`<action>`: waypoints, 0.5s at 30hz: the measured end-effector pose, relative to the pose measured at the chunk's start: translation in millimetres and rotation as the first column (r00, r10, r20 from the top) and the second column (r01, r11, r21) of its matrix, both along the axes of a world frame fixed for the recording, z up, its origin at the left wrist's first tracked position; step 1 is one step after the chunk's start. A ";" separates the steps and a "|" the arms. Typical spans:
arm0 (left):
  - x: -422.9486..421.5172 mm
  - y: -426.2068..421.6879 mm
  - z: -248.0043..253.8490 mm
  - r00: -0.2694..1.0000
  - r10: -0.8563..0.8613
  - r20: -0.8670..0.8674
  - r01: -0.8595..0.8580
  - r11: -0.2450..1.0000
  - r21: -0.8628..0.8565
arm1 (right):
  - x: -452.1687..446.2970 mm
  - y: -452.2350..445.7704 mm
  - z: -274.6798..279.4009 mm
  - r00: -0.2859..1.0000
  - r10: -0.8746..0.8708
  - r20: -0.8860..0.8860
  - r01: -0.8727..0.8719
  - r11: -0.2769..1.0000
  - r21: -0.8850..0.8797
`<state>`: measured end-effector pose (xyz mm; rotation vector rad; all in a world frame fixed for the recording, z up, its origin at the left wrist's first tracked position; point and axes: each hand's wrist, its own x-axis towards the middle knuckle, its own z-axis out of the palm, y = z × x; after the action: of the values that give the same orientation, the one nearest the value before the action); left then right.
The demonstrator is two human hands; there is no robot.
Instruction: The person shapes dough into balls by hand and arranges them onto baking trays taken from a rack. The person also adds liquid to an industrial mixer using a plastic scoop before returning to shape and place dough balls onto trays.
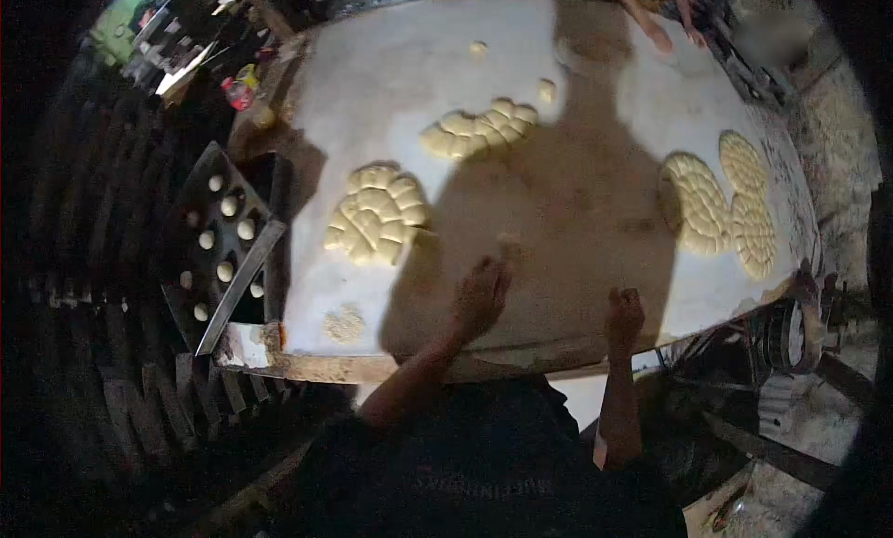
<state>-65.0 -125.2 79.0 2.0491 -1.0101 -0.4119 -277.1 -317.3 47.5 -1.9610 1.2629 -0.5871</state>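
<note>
My left hand (482,298) is over the near part of the work table (372,82), palm inward, its fingers loosely extended and nothing visible in them. A faint pale patch (509,245) lies on the shadowed surface just beyond its fingertips. To the right, my right hand (625,317) is curled closed near the table's front edge; whatever it may hold is hidden. Left of my hands sits a round cluster of cut dough pieces (377,212). Farther back is a second dough cluster (479,129), with a single dough piece (547,91) beside it.
Scored dough rounds (698,203) lie at the right. A small flour pile (344,323) is near the front left. Beyond the left edge, a dark tray (216,222) holds several dough balls, with a metal strip (240,287) across it. Another person's hand (659,38) rests at the far right.
</note>
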 end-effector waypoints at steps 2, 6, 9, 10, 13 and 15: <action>5.1 -28.2 -24.2 0.983 0.098 0.158 -0.100 0.995 0.002 | -21.1 -16.0 -14.0 0.999 -0.045 0.003 0.045 0.999 -0.022; 31.1 -53.5 -80.1 0.926 0.006 0.377 -0.049 0.993 0.104 | -3.7 -18.4 -45.4 0.960 0.249 0.131 -0.206 0.938 -0.278; 72.6 -60.8 -38.7 0.946 0.142 0.293 -0.186 0.974 0.131 | 46.6 2.4 -26.5 0.784 0.597 0.168 -0.408 0.700 -0.585; 76.1 -59.7 -22.1 0.943 0.276 0.185 -0.293 0.953 0.074 | 64.6 9.5 -18.1 0.778 0.603 0.174 -0.418 0.704 -0.574; 49.5 -59.8 -22.5 0.748 0.119 0.653 -0.214 0.974 0.068 | 93.9 15.2 12.0 0.692 0.713 0.113 -0.583 0.644 -0.495; 26.4 -49.2 -46.6 0.765 0.135 0.630 -0.218 0.974 0.056 | 102.4 16.3 38.4 0.667 0.681 0.304 -0.611 0.732 -0.300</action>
<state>-38.6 -174.4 32.4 2.4380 -1.1668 0.3532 -174.7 -301.0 86.0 -2.1126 0.2057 -0.6808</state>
